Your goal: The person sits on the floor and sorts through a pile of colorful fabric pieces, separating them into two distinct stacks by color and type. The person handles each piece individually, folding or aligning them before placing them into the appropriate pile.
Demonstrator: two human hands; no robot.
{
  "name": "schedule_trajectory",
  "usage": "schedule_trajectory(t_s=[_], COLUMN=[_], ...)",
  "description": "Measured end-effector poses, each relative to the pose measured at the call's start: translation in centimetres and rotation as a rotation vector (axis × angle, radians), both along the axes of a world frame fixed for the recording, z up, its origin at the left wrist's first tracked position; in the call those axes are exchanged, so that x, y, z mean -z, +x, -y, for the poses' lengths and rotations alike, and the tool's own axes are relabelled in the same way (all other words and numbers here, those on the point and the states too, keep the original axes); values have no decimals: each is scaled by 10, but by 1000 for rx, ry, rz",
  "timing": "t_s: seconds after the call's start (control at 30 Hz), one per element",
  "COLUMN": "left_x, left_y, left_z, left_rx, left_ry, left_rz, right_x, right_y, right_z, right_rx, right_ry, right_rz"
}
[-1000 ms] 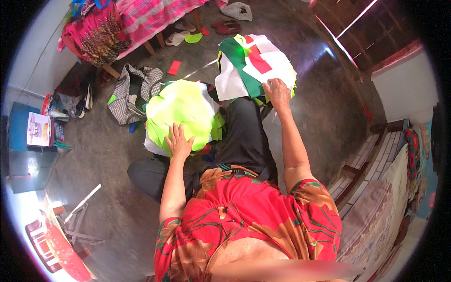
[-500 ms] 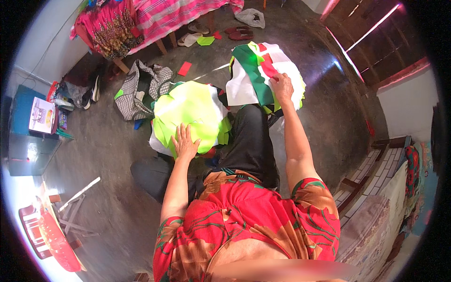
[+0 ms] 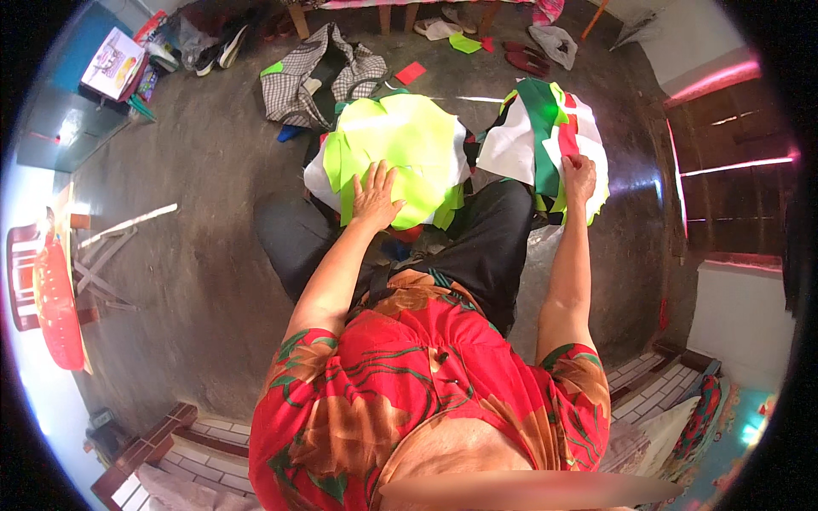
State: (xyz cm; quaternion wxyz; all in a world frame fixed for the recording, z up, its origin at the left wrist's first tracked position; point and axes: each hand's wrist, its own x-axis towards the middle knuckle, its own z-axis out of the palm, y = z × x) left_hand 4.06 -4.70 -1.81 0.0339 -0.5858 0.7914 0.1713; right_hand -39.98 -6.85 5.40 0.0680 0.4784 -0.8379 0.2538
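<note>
A rounded heap of cloth pieces (image 3: 396, 128), mostly neon yellow-green on top with white beneath, lies in front of my left knee. My left hand (image 3: 375, 200) rests flat on its near part, fingers spread. To the right is a second heap of cloth pieces (image 3: 509, 140) in white, dark green, red and yellow-green. Over its right part my right hand (image 3: 579, 177) has thumb and fingers pinched together on a piece of cloth beside the red strip (image 3: 568, 128). The fingers partly cover that piece, which looks white.
Checked grey cloth (image 3: 294, 89) lies on the floor beyond the left heap. A red scrap (image 3: 410, 72), a yellow-green scrap (image 3: 464, 43), dark red shoes (image 3: 526, 58) and a white plastic bag (image 3: 555, 45) lie farther off. At the left stands a red chair (image 3: 58, 298).
My view has shifted, so both heaps sit farther right in it. My right hand has slid toward the near right side of its heap, fingers closed; my left hand stays flat on the yellow-green cloth.
</note>
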Motion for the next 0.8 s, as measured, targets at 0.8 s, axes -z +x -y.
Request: schedule_trajectory(t_s=[0.8], left_x=[-2], left_y=[-5], left_z=[3], left_rx=[21], left_ry=[22], left_rz=[86], right_x=[-24], right_y=[18], right_z=[-9], right_rx=[-66], right_ry=[68], right_rz=[-193])
